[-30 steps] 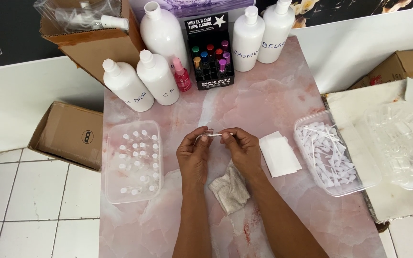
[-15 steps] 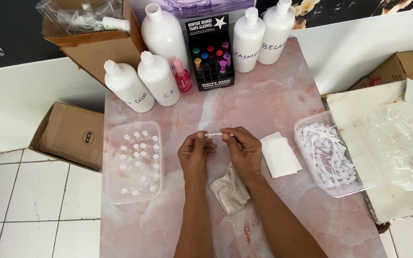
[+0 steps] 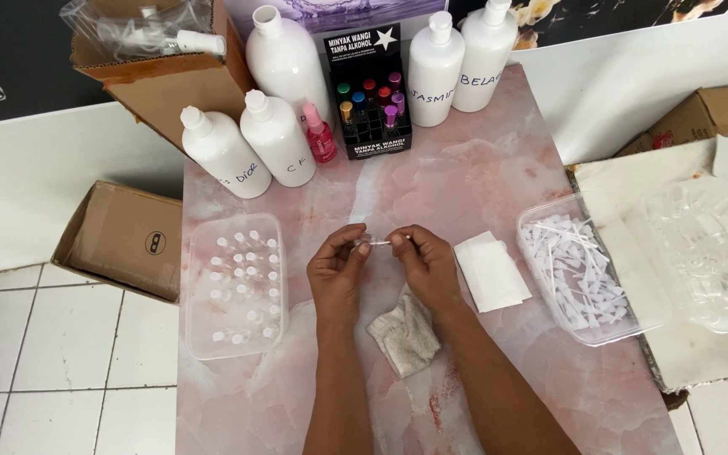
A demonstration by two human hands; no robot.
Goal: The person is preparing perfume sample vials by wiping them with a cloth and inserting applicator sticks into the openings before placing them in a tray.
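Seen from above, a person's left hand (image 3: 339,268) and right hand (image 3: 425,263) meet over the middle of a pink marbled table (image 3: 465,181), pinching a small clear vial (image 3: 372,242) between them; the thumb and fingertips of each hand are closed on one end of it, and the other fingers curl loosely. The vial is tiny and see-through, so whether it is capped or full cannot be told. Held by fingertips alone, it could slip and roll off the table edge, or spill onto the stone if it is open. A crumpled grey cloth (image 3: 406,334) lies just below the hands, and a folded white paper (image 3: 490,271) lies to the right of them. On the left, a clear plastic tray (image 3: 233,285) holds rows of small clear vials with white tops. On the right, a second clear tub (image 3: 587,268) holds a loose heap of white plastic dispenser pieces, and an elbow could easily knock it. At the back stand five tall white bottles (image 3: 284,66) with white caps, a small pink spray bottle (image 3: 319,135), and a black display box (image 3: 368,93) of little vials with coloured caps. Cardboard boxes (image 3: 124,238) sit around the table.
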